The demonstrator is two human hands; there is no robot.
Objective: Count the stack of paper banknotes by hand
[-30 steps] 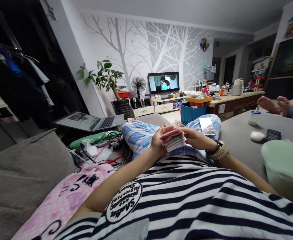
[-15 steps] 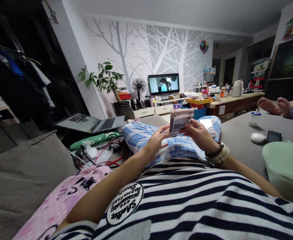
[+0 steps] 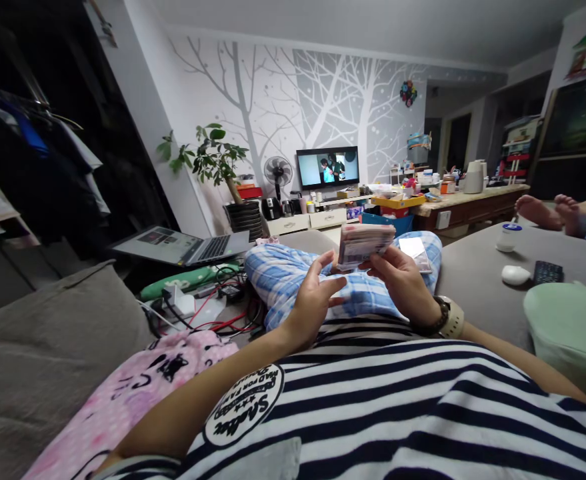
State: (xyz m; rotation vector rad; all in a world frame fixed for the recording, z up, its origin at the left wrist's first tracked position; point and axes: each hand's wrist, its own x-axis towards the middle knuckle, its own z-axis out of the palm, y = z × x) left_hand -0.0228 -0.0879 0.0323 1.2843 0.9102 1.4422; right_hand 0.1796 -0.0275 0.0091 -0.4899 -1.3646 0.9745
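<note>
A thick stack of pinkish printed paper [image 3: 363,245], possibly notes or cards, is held up above my lap. My right hand [image 3: 400,280] grips its lower right corner between thumb and fingers. On the stack's left, my left hand [image 3: 317,293] is open, thumb and fingers apart. Part of its fingers reaches toward the stack's lower left edge; whether they touch it I cannot tell. Blue-and-white plaid trousers [image 3: 283,280] cover my crossed legs below. A flat, pale, shiny object [image 3: 415,253] lies on my right knee, beyond my right hand.
An open laptop [image 3: 183,247] is on the left, above tangled cables [image 3: 227,313]. A pink patterned blanket [image 3: 137,393] lies by my left arm. To the right are a white mouse [image 3: 516,275], a blue-lidded jar [image 3: 509,237], a green cushion [image 3: 563,320] and another person's bare feet [image 3: 547,212].
My left hand has drawn back and down from the stack, with its fingers spreading. The stack has tilted and lowered a little in my right hand.
</note>
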